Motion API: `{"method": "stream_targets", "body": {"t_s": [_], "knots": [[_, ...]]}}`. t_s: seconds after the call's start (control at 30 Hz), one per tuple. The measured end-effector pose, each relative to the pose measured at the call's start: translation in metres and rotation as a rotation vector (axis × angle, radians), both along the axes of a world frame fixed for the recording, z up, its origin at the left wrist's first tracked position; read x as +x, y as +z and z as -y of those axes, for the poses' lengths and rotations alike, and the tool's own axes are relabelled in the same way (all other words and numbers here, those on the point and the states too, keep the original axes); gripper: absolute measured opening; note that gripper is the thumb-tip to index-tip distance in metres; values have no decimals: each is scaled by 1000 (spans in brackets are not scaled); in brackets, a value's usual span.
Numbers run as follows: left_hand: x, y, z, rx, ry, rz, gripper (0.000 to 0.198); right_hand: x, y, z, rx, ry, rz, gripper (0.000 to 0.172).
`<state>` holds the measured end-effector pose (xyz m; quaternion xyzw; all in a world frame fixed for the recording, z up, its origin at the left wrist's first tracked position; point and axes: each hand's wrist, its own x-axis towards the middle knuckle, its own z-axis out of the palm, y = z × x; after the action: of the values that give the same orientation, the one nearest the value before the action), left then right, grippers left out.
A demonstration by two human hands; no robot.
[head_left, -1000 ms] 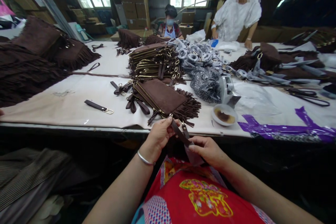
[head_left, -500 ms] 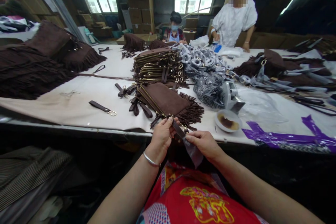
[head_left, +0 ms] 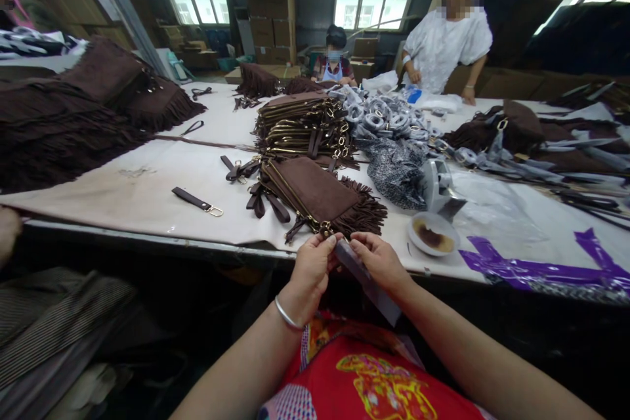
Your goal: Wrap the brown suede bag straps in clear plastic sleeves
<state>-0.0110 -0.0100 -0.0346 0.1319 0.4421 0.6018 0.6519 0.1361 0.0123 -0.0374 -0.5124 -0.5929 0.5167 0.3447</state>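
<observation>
Just off the table's front edge, my left hand (head_left: 312, 267) is closed, thumb and fingers pinching the upper end of a dark brown wrist strap. My right hand (head_left: 382, 264) grips a translucent plastic sleeve (head_left: 370, 285) close to that end; the sleeve hangs down over the strap toward my lap. Fingers partly hide the strap's end and any metal fitting on it. Right behind my hands lies a brown suede fringed pouch (head_left: 317, 190) with gold zippers. Loose brown straps (head_left: 268, 200) rest at its left, and a single wrist strap (head_left: 197, 201) with a gold clasp lies farther left.
Behind the pouch rises a stack of zipped pouches (head_left: 295, 121) beside a heap of wrapped coils (head_left: 381, 115). To the right stand a tape dispenser (head_left: 440, 190) and a bowl (head_left: 412, 244) with brown residue. Fringed pouches (head_left: 63, 118) pile at left. Another person's hand (head_left: 7, 230) shows at the left edge.
The plastic sleeve has moved up the strap and now covers most of it. My hands have drawn closer together. Another person's hand has appeared at the left edge.
</observation>
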Motion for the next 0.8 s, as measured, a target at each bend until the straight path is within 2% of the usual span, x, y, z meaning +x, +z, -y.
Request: {"method": "stream_targets", "body": {"t_s": [0.13,0.2,0.33,0.53,0.67,0.8], "knots": [[0,1,2,6,-9,33,21,9,4,18,-84,176,165,35],[11,-3,4,13,-24,39,21,6,5,21,-144,151,178,37],[25,-10,11,41,-82,47,21,0,4,17,-215,80,62,40],[-1,0,6,-79,-219,205,26,12,11,31,-360,112,-19,43],[-3,-2,-7,-154,-162,153,20,18,5,39,-392,120,-83,42],[3,-8,-11,-85,-103,79,14,16,-3,31,-379,71,-62,50]]}}
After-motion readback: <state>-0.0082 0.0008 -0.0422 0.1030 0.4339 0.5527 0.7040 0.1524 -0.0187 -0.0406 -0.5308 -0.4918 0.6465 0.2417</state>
